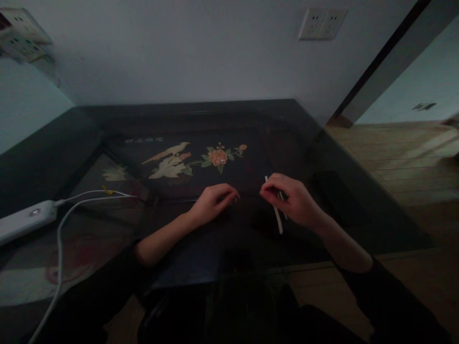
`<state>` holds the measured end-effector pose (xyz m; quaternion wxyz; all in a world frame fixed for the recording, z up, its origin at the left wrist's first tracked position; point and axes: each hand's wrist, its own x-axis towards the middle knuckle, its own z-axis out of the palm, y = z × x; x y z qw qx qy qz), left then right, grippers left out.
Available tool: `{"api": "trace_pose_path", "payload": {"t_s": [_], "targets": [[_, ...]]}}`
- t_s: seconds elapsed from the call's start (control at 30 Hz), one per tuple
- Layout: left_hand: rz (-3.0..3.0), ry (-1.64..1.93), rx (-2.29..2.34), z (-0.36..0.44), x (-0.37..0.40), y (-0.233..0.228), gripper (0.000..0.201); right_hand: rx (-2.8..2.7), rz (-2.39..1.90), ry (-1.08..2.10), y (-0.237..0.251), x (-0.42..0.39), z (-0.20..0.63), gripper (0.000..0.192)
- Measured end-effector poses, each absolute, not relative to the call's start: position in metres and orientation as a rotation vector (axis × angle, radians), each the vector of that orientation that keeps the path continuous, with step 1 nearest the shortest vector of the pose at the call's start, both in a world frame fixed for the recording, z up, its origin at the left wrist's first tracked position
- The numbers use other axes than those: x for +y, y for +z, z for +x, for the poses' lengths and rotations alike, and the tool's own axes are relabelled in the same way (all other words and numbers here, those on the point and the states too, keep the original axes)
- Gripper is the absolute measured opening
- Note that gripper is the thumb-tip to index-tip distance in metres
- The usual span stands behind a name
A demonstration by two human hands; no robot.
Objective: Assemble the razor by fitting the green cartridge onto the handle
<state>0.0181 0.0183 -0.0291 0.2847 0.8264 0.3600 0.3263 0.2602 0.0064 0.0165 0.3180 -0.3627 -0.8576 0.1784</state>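
My right hand [292,198] is closed in a pinch at the right of the dark glass tabletop [215,243]. In its grip is a thin white curved strip [278,221], whose ends stick out above and below the fingers. A second thin white line beside it may be its reflection or another strip; I cannot tell which. To the left, my left hand [214,203] hovers low over the glass, fingers curled toward the thumb, with nothing visible in it. A gap separates the two hands.
At the left lies a white power strip [28,220] with white cables [60,248] running from it. A dark flat object [335,196] rests right of my right hand. Inlaid birds and flowers [218,157] decorate the table. Wall sockets [322,24] are behind.
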Motion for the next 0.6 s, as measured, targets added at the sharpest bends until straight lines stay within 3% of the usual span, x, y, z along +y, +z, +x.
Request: {"api": "trace_pose_path", "payload": {"t_s": [0.13,0.4,0.6], "targets": [[2.152,0.849,1.044,-0.007,0.020,-0.041,0.026,-2.466,-0.621,0.891,-0.004,-0.011,0.211,0.025],[2.075,0.857,0.941,0.004,0.003,-0.043,0.038,-2.435,-0.476,1.123,-0.053,-0.022,0.197,0.040],[2.134,0.757,0.458,0.016,-0.037,-0.044,0.038,-2.358,-0.305,1.285,-0.055,-0.028,0.201,0.023]]}}
